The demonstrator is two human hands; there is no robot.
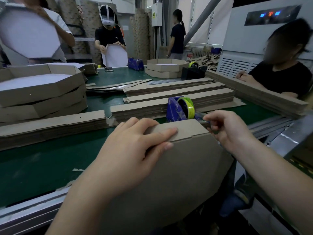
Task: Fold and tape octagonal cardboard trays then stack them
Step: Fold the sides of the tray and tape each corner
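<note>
A brown octagonal cardboard tray (177,170) stands on edge against the near rim of the green table, its underside facing me. My left hand (135,146) grips its top edge, fingers over a folded side flap and thumb on the underside. My right hand (227,131) is at the tray's upper right corner, pinching the end of tape at the blue tape dispenser (177,108), which holds a yellow-green roll. Finished trays (40,94) are stacked at the left.
Stacks of flat cardboard strips (177,94) lie across the green table (33,163). More trays (166,67) and two other dispensers (193,72) sit at the far end. Several people work around the table; one sits close at the right (284,73).
</note>
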